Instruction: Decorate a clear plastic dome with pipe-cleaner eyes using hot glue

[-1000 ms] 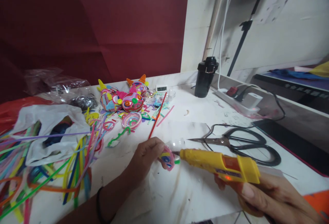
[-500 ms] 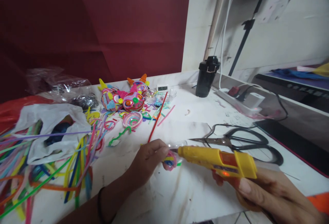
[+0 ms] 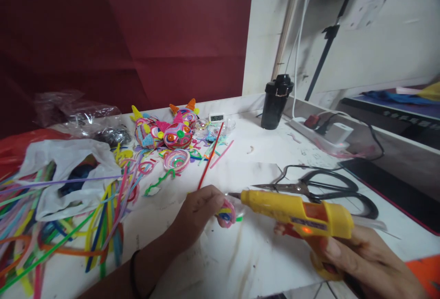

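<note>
Near the middle of the table, my left hand [image 3: 202, 207] pinches a small clear piece wound with pink, yellow and blue pipe cleaner [image 3: 227, 213]. A red pipe cleaner [image 3: 210, 157] reaches away from behind that hand. My right hand [image 3: 360, 255] is wrapped round the handle of a yellow glue gun [image 3: 295, 209], which shows an orange light. The gun's dark nozzle points left, close to my left fingertips and the top of the wound piece. Whether the nozzle touches the piece is unclear.
Black-handled scissors [image 3: 319, 188] lie behind the glue gun. Farther back stand a black bottle [image 3: 275, 104] and a power strip [image 3: 319, 136]. Decorated coloured figures [image 3: 177, 133] sit at the back centre. Loose pipe cleaners [image 3: 99, 219] and a white plastic bag [image 3: 68, 152] cover the left.
My right hand and the glue gun have shifted slightly to the right, drawing the nozzle back a little. My left hand keeps its hold and has barely moved.
</note>
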Tool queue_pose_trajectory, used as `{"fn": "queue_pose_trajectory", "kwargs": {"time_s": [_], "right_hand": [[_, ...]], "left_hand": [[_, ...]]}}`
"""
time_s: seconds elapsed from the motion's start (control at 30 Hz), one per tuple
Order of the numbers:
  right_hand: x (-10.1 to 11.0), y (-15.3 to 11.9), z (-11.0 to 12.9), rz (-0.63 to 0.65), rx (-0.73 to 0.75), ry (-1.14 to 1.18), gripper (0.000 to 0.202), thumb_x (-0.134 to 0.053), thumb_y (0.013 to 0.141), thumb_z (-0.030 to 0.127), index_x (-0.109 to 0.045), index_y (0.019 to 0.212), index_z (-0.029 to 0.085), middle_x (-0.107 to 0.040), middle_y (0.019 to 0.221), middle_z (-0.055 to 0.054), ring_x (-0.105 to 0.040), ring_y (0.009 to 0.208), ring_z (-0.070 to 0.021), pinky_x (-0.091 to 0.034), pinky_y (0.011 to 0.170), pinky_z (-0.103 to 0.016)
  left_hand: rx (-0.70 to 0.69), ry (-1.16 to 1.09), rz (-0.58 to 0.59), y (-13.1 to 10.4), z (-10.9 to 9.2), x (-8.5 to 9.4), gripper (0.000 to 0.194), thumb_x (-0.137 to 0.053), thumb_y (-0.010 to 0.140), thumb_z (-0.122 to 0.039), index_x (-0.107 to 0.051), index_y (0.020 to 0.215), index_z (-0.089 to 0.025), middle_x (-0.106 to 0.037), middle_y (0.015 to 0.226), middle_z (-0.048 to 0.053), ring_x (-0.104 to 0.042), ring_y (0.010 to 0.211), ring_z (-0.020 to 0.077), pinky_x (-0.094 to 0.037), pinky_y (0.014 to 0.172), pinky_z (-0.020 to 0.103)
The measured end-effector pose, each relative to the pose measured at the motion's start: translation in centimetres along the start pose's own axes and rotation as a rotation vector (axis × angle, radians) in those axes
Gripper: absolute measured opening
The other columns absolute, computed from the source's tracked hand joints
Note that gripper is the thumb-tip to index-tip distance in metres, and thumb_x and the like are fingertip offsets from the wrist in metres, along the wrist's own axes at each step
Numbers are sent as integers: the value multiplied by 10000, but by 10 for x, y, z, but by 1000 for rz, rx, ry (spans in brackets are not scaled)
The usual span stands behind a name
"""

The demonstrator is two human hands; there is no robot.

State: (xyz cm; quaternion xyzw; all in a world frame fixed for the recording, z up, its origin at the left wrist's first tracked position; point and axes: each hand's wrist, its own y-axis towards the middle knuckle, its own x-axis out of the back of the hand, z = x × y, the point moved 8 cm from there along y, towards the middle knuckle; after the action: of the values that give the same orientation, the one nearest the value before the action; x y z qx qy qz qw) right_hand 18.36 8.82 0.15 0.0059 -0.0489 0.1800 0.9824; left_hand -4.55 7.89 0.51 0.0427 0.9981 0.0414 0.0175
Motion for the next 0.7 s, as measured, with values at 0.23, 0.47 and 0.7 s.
{"fn": "queue_pose_trajectory", "kwargs": {"time_s": [0.23, 0.47, 0.7], "right_hand": [[11, -5, 17, -66, 511, -300, 411, -709, 778, 460, -706, 1172, 341, -726, 1170, -46, -712, 988, -320, -628, 660, -297], [-13, -15, 54, -41, 811, -451, 474, -561, 892, 200, -509, 1344, 332, -694, 1120, -52, -677, 997, -227, -590, 745, -286], [30, 10, 25, -306, 767, -935, 394, -547, 905, 194, -504, 1296, 190, -624, 1075, -124, -598, 950, -252, -515, 777, -390]], "left_hand": [[55, -69, -22, 0, 4, -1, 369, -641, 857, -460, -653, 704, -125, -707, 655, 62, -628, 574, 145, -505, 553, 246], [81, -89, -54, 1, 5, 2, 316, -653, 858, -423, -671, 704, -147, -697, 623, 29, -613, 549, 126, -488, 555, 225], [82, -67, -34, 2, 6, 2, 345, -634, 868, -442, -678, 675, -160, -674, 628, 28, -597, 613, 146, -505, 594, 243]]}}
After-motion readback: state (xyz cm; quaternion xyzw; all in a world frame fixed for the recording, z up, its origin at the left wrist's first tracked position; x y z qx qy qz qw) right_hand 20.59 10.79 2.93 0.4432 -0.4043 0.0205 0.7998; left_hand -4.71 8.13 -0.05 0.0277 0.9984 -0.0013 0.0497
